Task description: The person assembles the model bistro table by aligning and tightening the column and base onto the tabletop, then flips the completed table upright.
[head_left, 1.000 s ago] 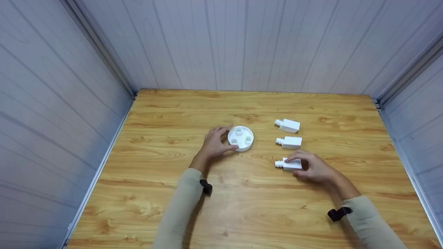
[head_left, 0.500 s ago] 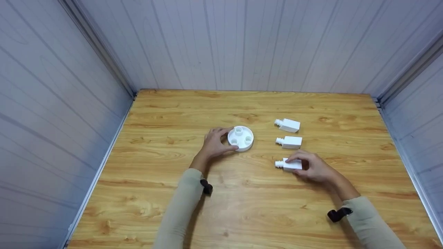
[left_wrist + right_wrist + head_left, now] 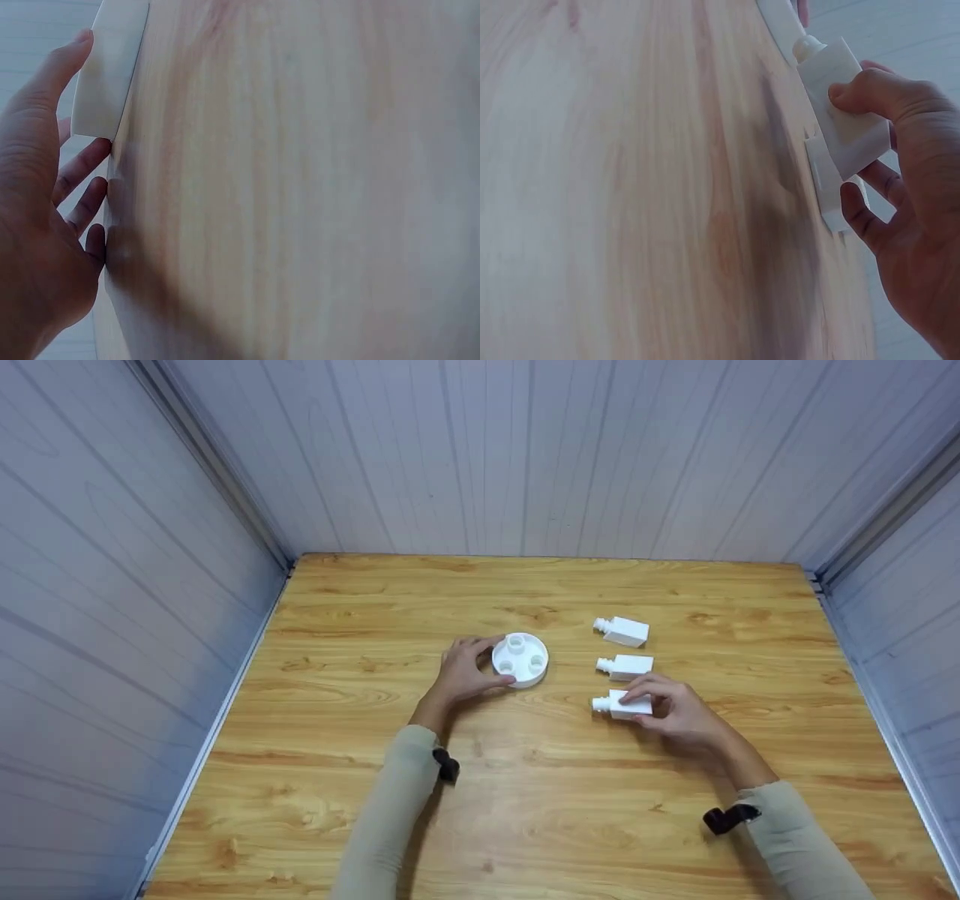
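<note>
Holding a round base (image 3: 523, 658) and a seemingly raised bottle (image 3: 618, 707), left and right hands (image 3: 463, 670) (image 3: 679, 714) have two more bottles (image 3: 630, 631) (image 3: 631, 665) nearby.

Plain white marks the round dish (image 3: 529, 679) at the left hand (image 3: 462, 671), the bottle (image 3: 618, 710) in the right hand (image 3: 682, 712) and the two bottles (image 3: 628, 631) beyond it, against a honey-yellow desk (image 3: 540, 802) with brown grain, beige sleeves (image 3: 799, 836) behind both hands and, farther off, grey-streaked bluish-white walls (image 3: 487, 457).
</note>
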